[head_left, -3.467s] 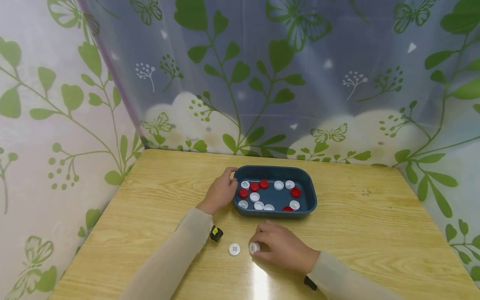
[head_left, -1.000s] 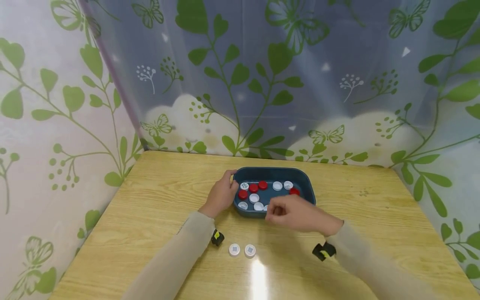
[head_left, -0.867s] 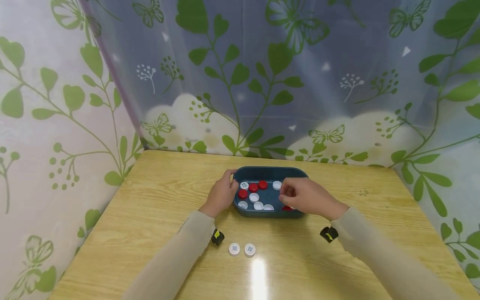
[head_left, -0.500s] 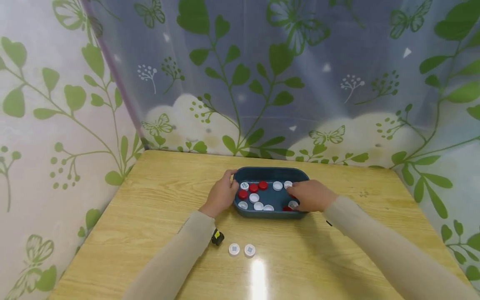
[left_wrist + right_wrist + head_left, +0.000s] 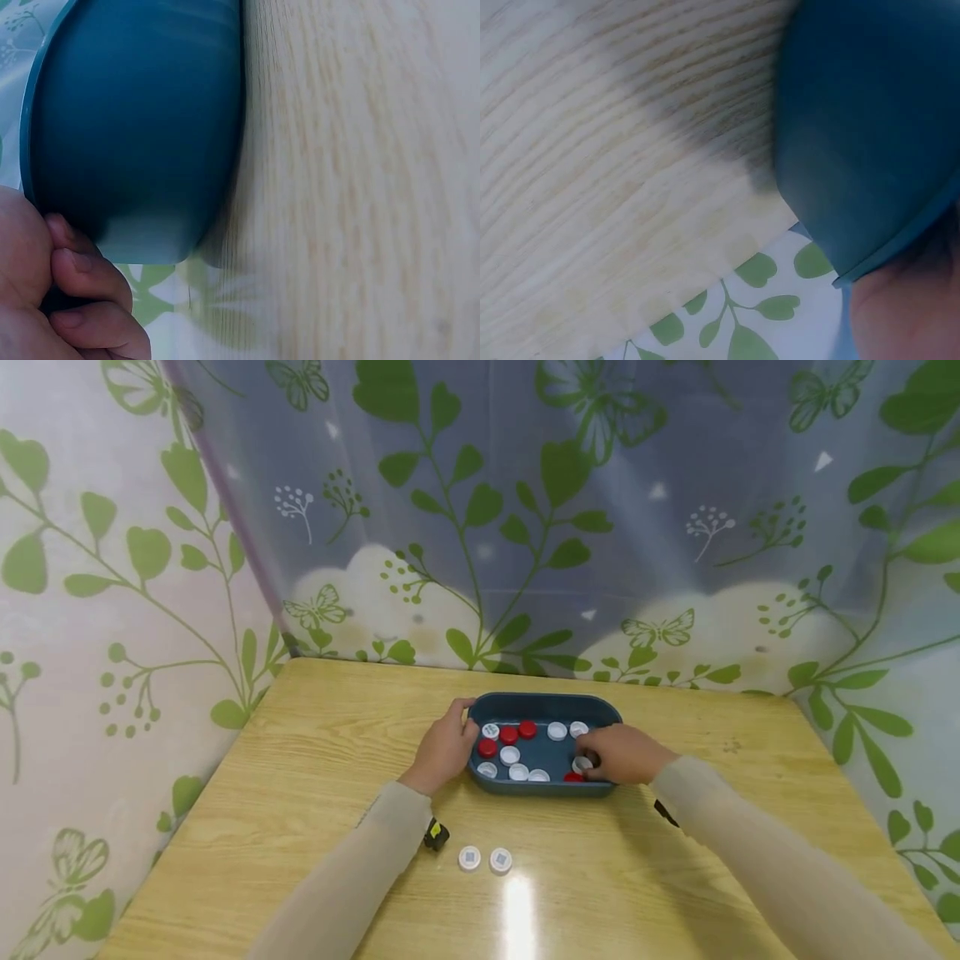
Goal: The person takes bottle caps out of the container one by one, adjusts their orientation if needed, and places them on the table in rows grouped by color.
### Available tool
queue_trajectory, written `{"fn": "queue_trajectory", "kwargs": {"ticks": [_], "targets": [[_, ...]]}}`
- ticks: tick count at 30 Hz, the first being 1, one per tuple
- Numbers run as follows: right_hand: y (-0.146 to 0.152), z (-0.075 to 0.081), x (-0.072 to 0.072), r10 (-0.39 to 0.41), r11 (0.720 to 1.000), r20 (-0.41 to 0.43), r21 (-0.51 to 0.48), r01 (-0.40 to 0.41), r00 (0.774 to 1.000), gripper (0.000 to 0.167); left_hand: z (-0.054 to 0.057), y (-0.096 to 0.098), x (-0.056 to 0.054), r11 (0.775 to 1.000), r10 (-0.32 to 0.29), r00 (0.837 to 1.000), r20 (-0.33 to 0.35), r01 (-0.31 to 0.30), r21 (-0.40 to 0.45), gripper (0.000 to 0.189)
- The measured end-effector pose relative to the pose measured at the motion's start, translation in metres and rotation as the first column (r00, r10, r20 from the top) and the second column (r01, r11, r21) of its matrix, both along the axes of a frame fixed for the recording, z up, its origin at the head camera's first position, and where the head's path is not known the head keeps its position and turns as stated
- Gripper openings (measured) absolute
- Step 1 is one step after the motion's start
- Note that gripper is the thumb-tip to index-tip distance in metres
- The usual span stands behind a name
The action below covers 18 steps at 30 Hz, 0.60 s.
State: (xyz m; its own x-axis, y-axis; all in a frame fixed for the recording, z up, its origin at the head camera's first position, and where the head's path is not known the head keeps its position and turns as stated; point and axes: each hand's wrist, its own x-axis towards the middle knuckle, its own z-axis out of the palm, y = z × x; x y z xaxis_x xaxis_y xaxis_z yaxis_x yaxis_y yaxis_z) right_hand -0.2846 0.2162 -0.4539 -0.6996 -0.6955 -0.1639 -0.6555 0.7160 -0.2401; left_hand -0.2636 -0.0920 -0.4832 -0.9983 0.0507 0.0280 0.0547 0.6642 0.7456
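A dark blue oval-cornered tray [image 5: 543,788] on the table holds several red and white bottle caps. My left hand [image 5: 442,747] grips its left rim; in the left wrist view the curled fingers [image 5: 94,277] hold the tray's end. Reaching into the right end, my right hand [image 5: 626,753] pinches a white bottle cap [image 5: 582,765] between thumb and fingers. Beside that cap lies a red bottle cap [image 5: 573,777]. The right wrist view shows the tray's outer wall [image 5: 870,142] and part of the hand; its fingertips are hidden there.
Two white bottle caps with square marks, a left one [image 5: 469,858] and a right one [image 5: 501,861], lie side by side on the wooden table [image 5: 360,710] in front of the tray. A leaf-patterned curtain [image 5: 480,527] stands behind the table.
My right hand set a white cap on the table beside the other, then moved up and right into the tray, where it has taken hold of another white cap. My left hand stays on the rim.
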Motion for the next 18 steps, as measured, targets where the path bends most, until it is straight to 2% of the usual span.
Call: {"fn": "queue_trajectory", "kwargs": {"ticks": [5,9,14,18], "targets": [[-0.001,0.003,0.005,-0.013,0.999,0.000,-0.040,0.013,1.000,0.009,0.000,0.001,0.001,1.000,-0.003,1.000,0.003,0.003,0.010,0.046],[-0.005,0.001,0.009,-0.081,0.992,-0.033,-0.096,0.077,0.996,0.006,0.000,0.003,0.002,1.000,-0.010,1.000,-0.002,0.010,0.028,0.046],[-0.007,-0.009,0.009,-0.186,0.962,-0.041,-0.213,0.173,0.982,0.022,0.000,0.003,0.004,0.999,-0.015,1.000,-0.006,0.015,0.032,0.046],[-0.007,-0.015,0.007,-0.184,0.951,-0.059,-0.261,0.163,0.981,0.028,0.002,0.001,0.003,1.000,-0.012,1.000,-0.009,0.012,0.024,0.046]]}}
